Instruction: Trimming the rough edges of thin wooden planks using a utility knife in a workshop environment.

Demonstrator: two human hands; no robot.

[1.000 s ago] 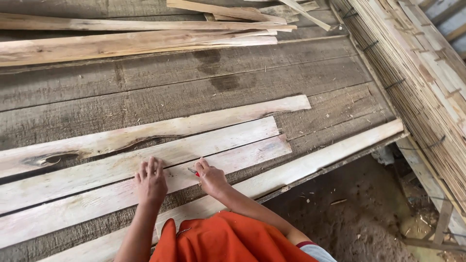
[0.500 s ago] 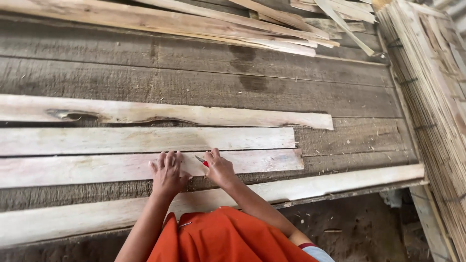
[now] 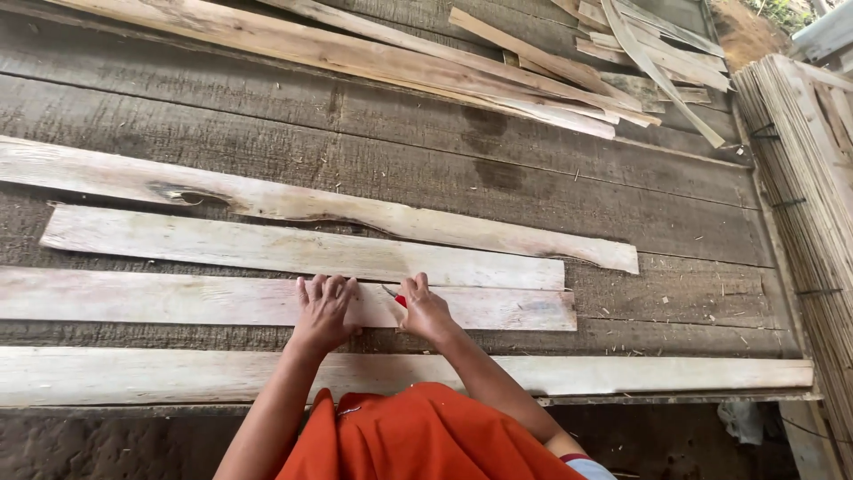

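Observation:
My left hand (image 3: 323,308) lies flat, fingers together, on a pale pinkish wooden plank (image 3: 178,300) that runs left to right across the dark board platform. My right hand (image 3: 425,309) rests on the same plank just to the right and grips a small red-handled tool (image 3: 396,297), its tip pointing up-left between the hands. Two more pale planks lie beyond: a straight plank (image 3: 267,251) and a wavy-edged plank (image 3: 311,204) with a dark knot hole. An orange garment (image 3: 418,436) covers my lap.
A long pale board (image 3: 666,373) runs along the platform's near edge. Loose offcut strips (image 3: 498,67) are piled at the far side. A stack of thin bundled slats (image 3: 813,204) stands at the right. Bare dirt ground (image 3: 133,444) lies below the platform.
The view has swung left and tilted, so the planks now run level across the frame. Both hands stay on the near plank in the same pose, the red tool still in my right hand.

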